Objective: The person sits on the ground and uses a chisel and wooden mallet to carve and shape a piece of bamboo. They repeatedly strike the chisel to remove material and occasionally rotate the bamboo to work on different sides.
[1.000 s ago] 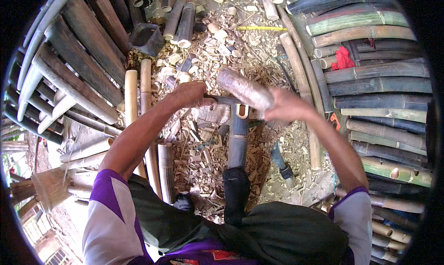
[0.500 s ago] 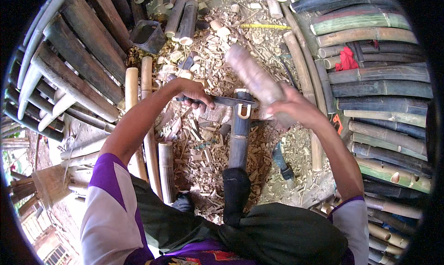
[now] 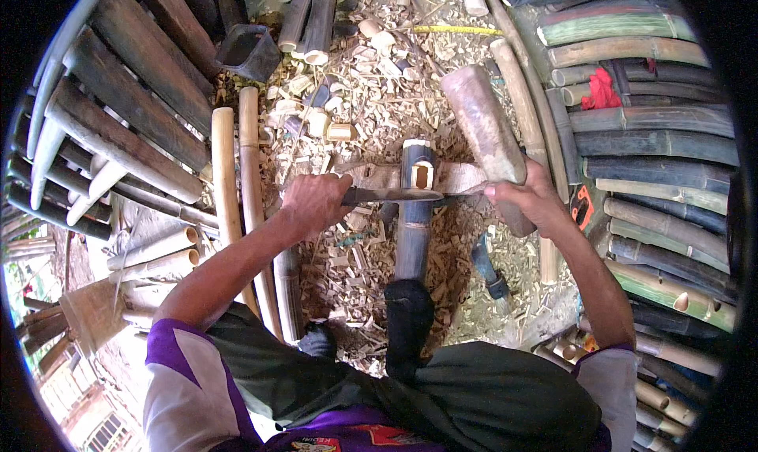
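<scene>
My left hand (image 3: 314,207) is closed round the handle of a long-bladed knife (image 3: 387,195). The blade lies across a dark bamboo pole (image 3: 412,243), just on the near side of a pale cut opening (image 3: 423,173) close to the pole's far end. In my right hand (image 3: 530,201) is a thick wooden mallet (image 3: 483,120), its heavy end tilted up and away to the left. The blade's tip reaches close to my right fingers; whether they touch it I cannot tell. My black-covered foot (image 3: 407,300) rests on the pole's near end.
Pale wood chips (image 3: 355,278) cover the ground. A blue-handled tool (image 3: 483,264) lies right of the pole, and an orange-handled saw (image 3: 582,207) farther right. Bamboo poles (image 3: 647,146) are stacked at the right, others (image 3: 134,97) lean at the left. A dark plastic tub (image 3: 251,53) stands far left.
The knife has come nearer to me, from the far edge of the opening to its near side. The mallet, blurred before, has swung rightward and is steadier.
</scene>
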Demonstrator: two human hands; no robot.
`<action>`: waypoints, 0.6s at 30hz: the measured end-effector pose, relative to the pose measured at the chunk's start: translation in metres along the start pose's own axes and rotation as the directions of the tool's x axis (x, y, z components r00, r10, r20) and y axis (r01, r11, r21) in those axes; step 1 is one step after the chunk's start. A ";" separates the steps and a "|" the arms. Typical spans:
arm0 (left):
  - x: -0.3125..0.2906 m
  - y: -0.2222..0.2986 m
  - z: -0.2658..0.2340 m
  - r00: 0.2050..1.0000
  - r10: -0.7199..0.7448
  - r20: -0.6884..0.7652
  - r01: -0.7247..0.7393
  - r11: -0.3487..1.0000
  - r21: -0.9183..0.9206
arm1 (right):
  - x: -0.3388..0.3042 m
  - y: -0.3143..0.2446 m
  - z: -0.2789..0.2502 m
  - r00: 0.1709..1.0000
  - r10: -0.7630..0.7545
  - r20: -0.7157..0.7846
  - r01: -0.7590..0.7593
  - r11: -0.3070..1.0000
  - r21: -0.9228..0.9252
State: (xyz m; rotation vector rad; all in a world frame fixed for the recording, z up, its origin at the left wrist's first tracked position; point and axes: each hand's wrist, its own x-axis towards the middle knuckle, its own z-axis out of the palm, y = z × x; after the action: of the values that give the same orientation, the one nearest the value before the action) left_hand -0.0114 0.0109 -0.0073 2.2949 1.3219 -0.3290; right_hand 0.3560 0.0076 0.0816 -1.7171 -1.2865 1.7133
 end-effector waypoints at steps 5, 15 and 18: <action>0.010 -0.007 0.001 0.992 -0.017 0.126 0.007 0.997 0.079 | -0.009 -0.002 0.015 0.936 -0.334 0.108 0.317 0.673 -0.668; 0.012 0.003 -0.007 0.988 -0.063 0.144 0.047 0.993 0.112 | 0.024 0.014 0.017 0.709 -0.293 0.641 0.640 -0.113 -0.760; 0.011 0.001 0.003 0.993 -0.057 0.103 0.044 0.991 0.128 | 0.035 0.019 0.010 0.382 -0.447 0.809 0.780 -0.314 -0.542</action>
State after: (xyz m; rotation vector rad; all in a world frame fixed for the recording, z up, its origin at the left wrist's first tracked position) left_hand -0.0051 0.0175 -0.0143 2.3136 1.3417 -0.5584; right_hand 0.3470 0.0228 0.0448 -0.4273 -3.0942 0.1507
